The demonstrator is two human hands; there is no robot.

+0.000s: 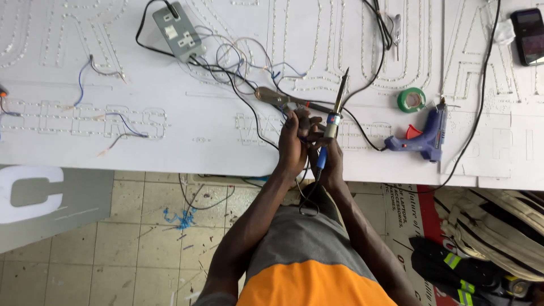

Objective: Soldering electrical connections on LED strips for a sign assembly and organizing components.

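The person stood at the near edge of the white sign board (170, 153), both hands drawn together just over that edge, about midway along it. The right hand (330, 158) was wrapped shut around the blue grip of a soldering iron (335, 116), which stood nearly upright out of the fist, its dark tip tilted slightly right and pointing toward the far edge. The left hand (293, 144) pressed close against the right, its fingers curled and pinched on thin wires (249, 85) that trailed out across the board; just what lay between those fingertips I couldn't tell. The iron's shaft rose just beside the left hand's fingers, on their right.

Immediately beyond the hands lay a pair of pliers (277, 98), touching the wire tangle. A grey socket block (177, 31) sat toward the far edge. Toward the right edge lay a blue glue gun (422, 136), and near it a green tape roll (411, 100). A phone (528, 35) lay in the far right corner.
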